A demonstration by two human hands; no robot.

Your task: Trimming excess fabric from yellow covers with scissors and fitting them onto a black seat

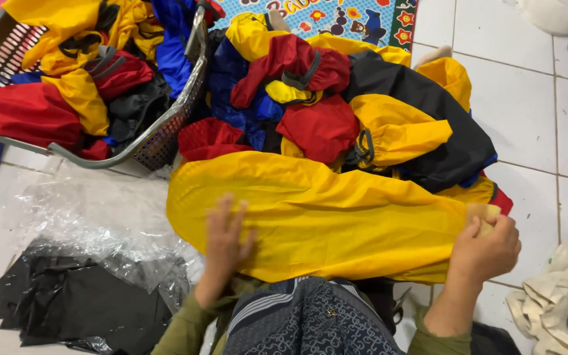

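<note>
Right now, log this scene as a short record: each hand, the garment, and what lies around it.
left hand: flat on the yellow garment, fingers spread
right hand: pinching the garment's right end
garment: spread out flat over the person's lap
pile behind: red, yellow, blue and black garments, heaped
basket: grey mesh, upper left, full of similar garments
plastic bags: clear ones on the floor at left, over packed black items
floor: white tiles

- White tiled floor point(527, 112) carries everything.
- Gray laundry basket point(165, 135), garment pile point(336, 118), clear plastic bags point(93, 217), black packets point(80, 306), cream cloth point(560, 296), patterned mat point(336, 16).
</note>
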